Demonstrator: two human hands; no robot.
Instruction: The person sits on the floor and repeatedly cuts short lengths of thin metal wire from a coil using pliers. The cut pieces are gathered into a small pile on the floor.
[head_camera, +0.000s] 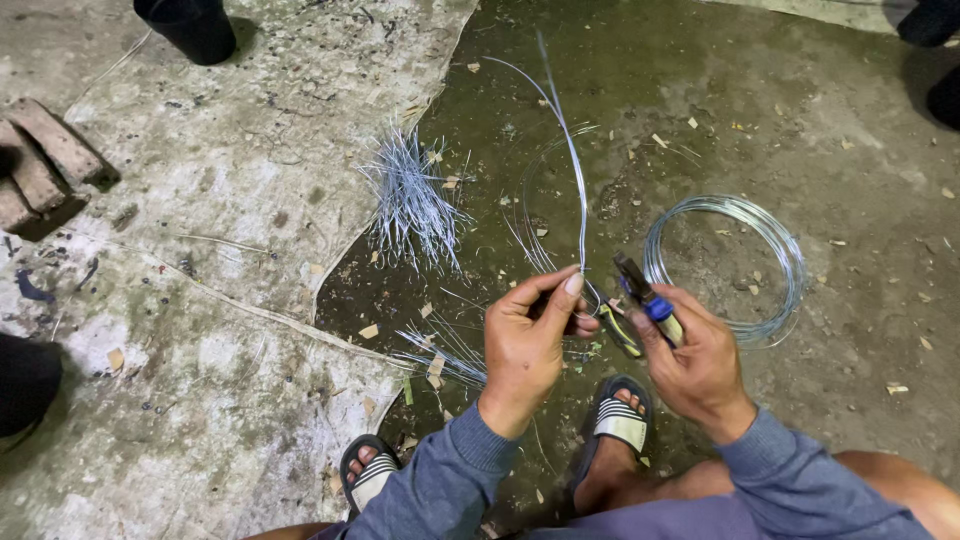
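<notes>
Feet: two striped sandals (618, 420) on the floor, nearest the camera; the left one is partly cut off by a blue sleeve.
Left hand: left hand (527, 345) pinched shut, thumb and fingertips together on a bundle of thin wires (578, 190) that rises and bends away over the wet floor.
Right hand: right hand (695, 360) wrapped tight around the pliers (642, 305), blue and yellow grips in the palm, dark nose pointing toward the pinched bundle.
Step in hand: judged as cutting lengths of wire; the bundle is held steady just beside the plier nose.
Next move calls for: the plier nose brought square across the wires close above the left fingers, a firm squeeze, and fingertips kept out of the bite.
Cut pieces: short wire pieces (445, 352) lie on the floor just left of the left hand; a larger heap of cut wires (412, 200) lies farther off.
Coil: wire coil (725, 265) flat on the floor (850, 180), beyond the right hand.
Far edge: bricks (40, 165) at left, dark bucket (195, 25) at top.
Hard to make out: whether the plier tips are parted or closed; the number of strands in the bundle; whether the bundle runs from the coil.
</notes>
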